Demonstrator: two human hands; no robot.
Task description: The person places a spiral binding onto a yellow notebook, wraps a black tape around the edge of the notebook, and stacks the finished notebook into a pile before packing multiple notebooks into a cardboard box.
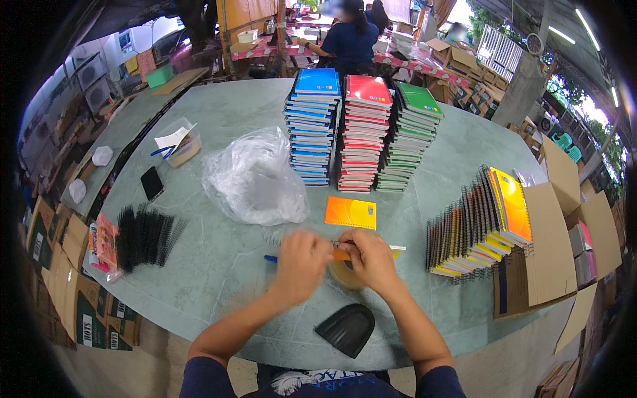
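Note:
My left hand (302, 262) and my right hand (371, 260) meet over the green table (219, 265), both gripping an orange notebook (341, 253) with a wire spiral binding between them. Only a strip of it shows between my fingers. A roll of clear tape (345, 275) lies under my right hand. A blue pen (270, 259) pokes out left of my left hand. Another orange notebook (350, 213) lies flat just beyond my hands.
Three tall notebook stacks stand at the back: blue (313, 126), red (363, 132), green (410, 136). Orange spiral notebooks (481, 222) lean against a cardboard box (544, 245). A crumpled clear bag (255, 176), black spiral coils (146, 235), a phone (152, 182), a black scraper (346, 328).

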